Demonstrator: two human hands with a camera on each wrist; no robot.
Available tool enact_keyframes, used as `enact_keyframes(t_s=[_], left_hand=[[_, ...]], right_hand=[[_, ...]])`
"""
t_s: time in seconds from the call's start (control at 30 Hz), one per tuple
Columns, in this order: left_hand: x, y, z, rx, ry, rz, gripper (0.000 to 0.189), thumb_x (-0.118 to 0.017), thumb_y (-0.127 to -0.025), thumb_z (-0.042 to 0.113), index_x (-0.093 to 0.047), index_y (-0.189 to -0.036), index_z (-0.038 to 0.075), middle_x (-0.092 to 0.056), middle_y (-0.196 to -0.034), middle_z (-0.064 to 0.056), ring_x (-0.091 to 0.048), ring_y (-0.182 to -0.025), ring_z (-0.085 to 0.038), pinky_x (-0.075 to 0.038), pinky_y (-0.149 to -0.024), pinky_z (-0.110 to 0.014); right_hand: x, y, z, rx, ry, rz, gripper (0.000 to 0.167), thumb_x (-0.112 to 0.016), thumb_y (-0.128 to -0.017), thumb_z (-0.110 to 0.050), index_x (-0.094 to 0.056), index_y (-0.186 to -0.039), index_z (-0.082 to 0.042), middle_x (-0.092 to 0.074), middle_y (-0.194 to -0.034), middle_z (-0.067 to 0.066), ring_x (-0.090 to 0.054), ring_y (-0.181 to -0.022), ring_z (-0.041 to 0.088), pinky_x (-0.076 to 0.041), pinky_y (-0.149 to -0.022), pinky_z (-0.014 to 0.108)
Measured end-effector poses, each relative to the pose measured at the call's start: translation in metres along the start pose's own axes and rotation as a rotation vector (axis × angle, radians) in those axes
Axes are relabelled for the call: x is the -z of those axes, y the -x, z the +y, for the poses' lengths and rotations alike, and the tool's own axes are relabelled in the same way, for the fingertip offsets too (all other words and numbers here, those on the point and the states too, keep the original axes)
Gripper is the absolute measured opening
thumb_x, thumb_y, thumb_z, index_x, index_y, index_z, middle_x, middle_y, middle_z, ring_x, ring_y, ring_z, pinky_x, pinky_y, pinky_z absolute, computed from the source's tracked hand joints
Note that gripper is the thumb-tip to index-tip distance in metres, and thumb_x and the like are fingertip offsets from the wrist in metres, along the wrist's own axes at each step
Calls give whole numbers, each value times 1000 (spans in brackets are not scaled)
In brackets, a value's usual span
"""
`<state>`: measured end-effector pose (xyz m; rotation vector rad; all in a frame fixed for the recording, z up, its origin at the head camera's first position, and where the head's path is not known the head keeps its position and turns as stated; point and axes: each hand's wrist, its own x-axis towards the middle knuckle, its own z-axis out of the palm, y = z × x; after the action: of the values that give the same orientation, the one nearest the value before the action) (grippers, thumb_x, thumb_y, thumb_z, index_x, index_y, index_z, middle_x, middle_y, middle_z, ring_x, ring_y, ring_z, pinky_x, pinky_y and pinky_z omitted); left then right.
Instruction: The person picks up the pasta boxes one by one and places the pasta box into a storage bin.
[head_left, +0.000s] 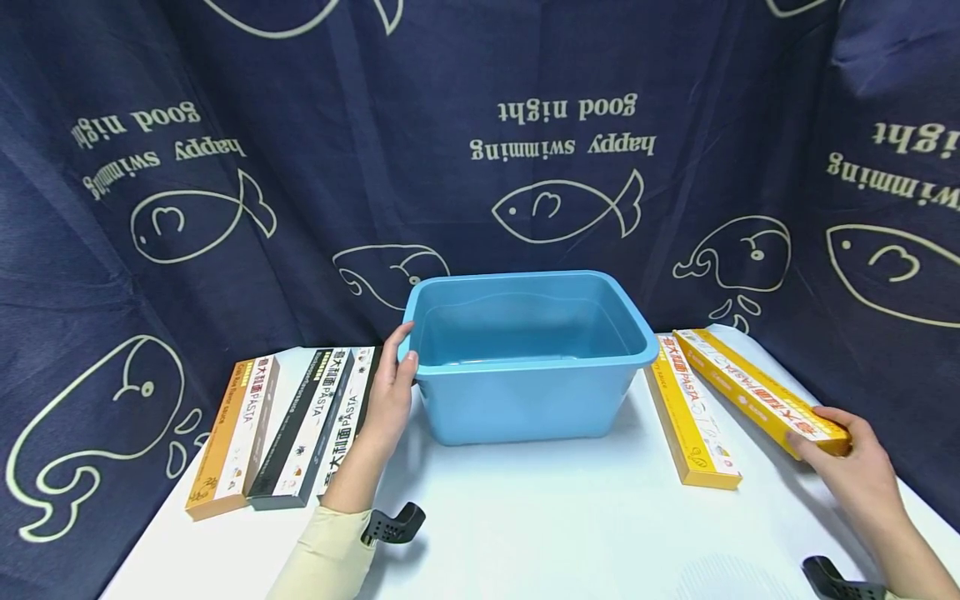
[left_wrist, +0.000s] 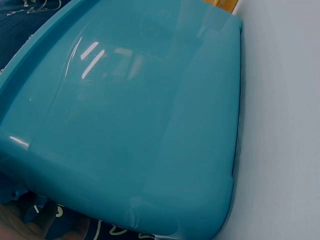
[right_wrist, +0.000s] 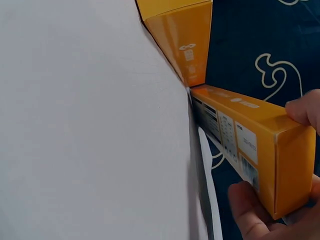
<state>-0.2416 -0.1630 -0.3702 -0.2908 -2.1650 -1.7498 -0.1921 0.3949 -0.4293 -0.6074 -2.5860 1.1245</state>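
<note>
A light blue plastic bin (head_left: 517,404) stands in the middle of the white table. My left hand (head_left: 392,387) grips its rim at the near left corner; in the left wrist view the fingers (left_wrist: 30,225) show dimly below the bin's glossy wall (left_wrist: 130,115). At the right, my right hand (head_left: 862,475) holds the near end of a long yellow pasta box (head_left: 757,392). The right wrist view shows that box (right_wrist: 240,120) between thumb and fingers, its near end raised. A second yellow pasta box (head_left: 690,417) lies just left of it, beside the bin.
Left of the bin lie an orange pasta box (head_left: 232,442), a black one (head_left: 300,433) and another black-and-white one (head_left: 348,429), partly behind my left forearm. A dark blue curtain (head_left: 315,167) with fish drawings hangs behind and along both sides of the table (head_left: 570,517).
</note>
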Motion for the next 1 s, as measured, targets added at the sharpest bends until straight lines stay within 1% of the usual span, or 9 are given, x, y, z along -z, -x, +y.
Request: enact_keyframes(t_s=[0.1, 0.23, 0.37, 0.47, 0.53, 0.67, 0.8, 0.9, 1.0], left_hand=[[0, 0, 0, 2, -4, 2, 48, -39, -105, 36, -34, -153, 33, -29, -163, 1, -33, -148, -27, -30, -119, -59], [-1, 0, 0, -5, -4, 2, 48, -39, -105, 37, -34, -153, 33, -30, -163, 1, -33, -148, -26, -31, -119, -58], [-1, 0, 0, -4, 0, 1, 48, -39, -105, 36, -34, -153, 32, -30, -162, 0, -34, -147, -26, -31, -118, -58], [-1, 0, 0, 1, 0, 2, 48, -39, -105, 35, -34, -153, 32, -30, -163, 0, -34, -147, -26, -31, -118, -58], [-1, 0, 0, 4, -1, 2, 48, -38, -105, 35, -34, -153, 32, -29, -163, 1, -34, -147, -26, -31, -118, -58], [0, 0, 0, 10, -3, 3, 48, -38, -105, 36, -34, -153, 33, -29, -163, 1, -34, -148, -26, -30, -119, -58], [0, 0, 1, 15, -2, 3, 48, -38, -105, 36, -34, -153, 33, -29, -163, 1, -34, -148, -26, -31, -119, -58], [-1, 1, 1, 18, -2, 2, 49, -38, -105, 36, -33, -153, 33, -28, -163, 1, -33, -148, -26, -30, -119, -59], [-1, 1, 2, 15, -2, 0, 49, -38, -105, 36, -33, -153, 32, -27, -164, 2, -31, -149, -26, -29, -119, -58]], right_hand=[[0, 1, -1, -29, -29, 9, 80, -58, -97, -42, -20, -157, -4, -21, -157, 34, -27, -133, 50, -27, -113, 63], [1, 0, -1, -75, -71, 38, 77, -59, -96, -47, -27, -157, -13, -23, -159, 27, -29, -132, 43, -38, -105, 34], [0, -3, -3, -140, -163, 85, 71, -62, -94, -46, -33, -155, -22, -20, -163, 18, -30, -133, 36, -42, -73, 6], [-2, -4, -4, -167, -248, 110, 66, -65, -94, -40, -37, -152, -23, -19, -164, 15, -30, -135, 34, -48, -54, 7], [-3, -4, -6, -175, -303, 128, 60, -66, -95, -36, -40, -148, -25, -30, -156, 9, -30, -134, 33, -52, -52, 13], [-3, -3, -8, -182, -355, 149, 48, -66, -95, -33, -43, -138, -33, -39, -137, -9, -32, -131, 30, -58, -60, 18], [-1, -1, -9, -184, -342, 146, 44, -66, -94, -38, -43, -132, -44, -31, -155, 1, -32, -134, 25, -51, -80, 6], [0, 1, -8, -181, -371, 154, 41, -69, -92, -38, -43, -122, -49, -33, -155, -6, -35, -131, 16, -43, -75, -2], [-1, 2, -9, -182, -422, 188, 41, -72, -91, -33, -44, -116, -49, -38, -137, -23, -40, -124, 8, -41, -70, -3]])
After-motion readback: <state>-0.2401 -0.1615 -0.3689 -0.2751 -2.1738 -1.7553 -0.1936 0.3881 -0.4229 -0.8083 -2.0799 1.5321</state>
